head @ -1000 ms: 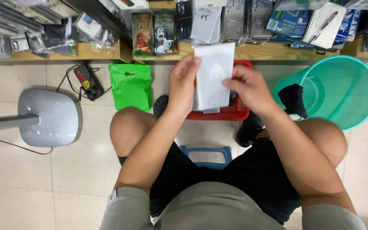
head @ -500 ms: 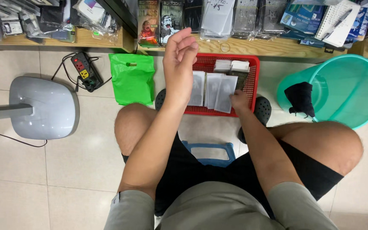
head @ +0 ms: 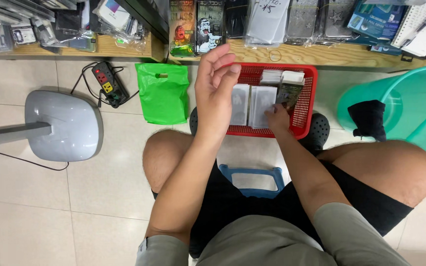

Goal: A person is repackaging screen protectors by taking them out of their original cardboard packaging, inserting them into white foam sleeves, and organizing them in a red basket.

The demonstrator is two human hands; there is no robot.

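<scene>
A red plastic basket point(head: 307, 106) sits on the floor between my feet, with several flat white and grey packets point(head: 250, 104) inside. My right hand point(head: 278, 118) reaches into the basket, and its fingers pinch the lower edge of a dark flat packet point(head: 289, 92) standing among the others. My left hand point(head: 215, 83) is raised above the basket's left end, fingers loosely curled and apart, with nothing in it. I sit on a low blue stool point(head: 250, 173).
A green plastic bag point(head: 163, 93) lies left of the basket, next to a power strip point(head: 107, 83) and a grey fan base point(head: 65, 125). A teal bucket point(head: 415, 118) with a black cloth point(head: 368, 118) stands at the right. A wooden shelf point(head: 321, 54) carries packaged goods.
A second ago both hands held a white packet over the basket. The packet is now down among the others, my right hand has dropped into the basket, and my left hand stays raised, empty.
</scene>
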